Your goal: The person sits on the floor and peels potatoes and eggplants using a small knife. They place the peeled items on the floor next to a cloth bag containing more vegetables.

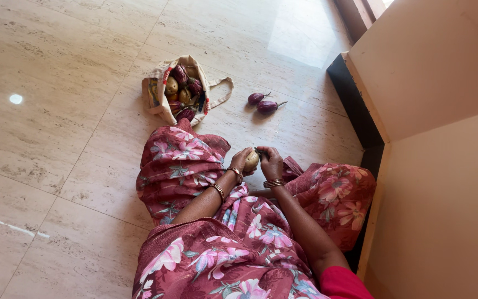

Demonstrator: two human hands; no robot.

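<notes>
Tiled floor (56, 83): two hands (256, 161) grip one potato (252, 161); two aubergines (263, 103) nearby.

The person sat on the floor (56, 83) with the bag (161, 108) just beyond the knees. Vegetables (181, 83) lay in the bag. Two eggplants (264, 102) lay on the floor right of the bag, and the wall (432, 66) stood farther right.

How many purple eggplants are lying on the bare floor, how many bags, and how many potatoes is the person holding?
Eggplants on the floor: 2
Bag: 1
Potato, held in left hand and right hand: 1
Total: 4
</notes>
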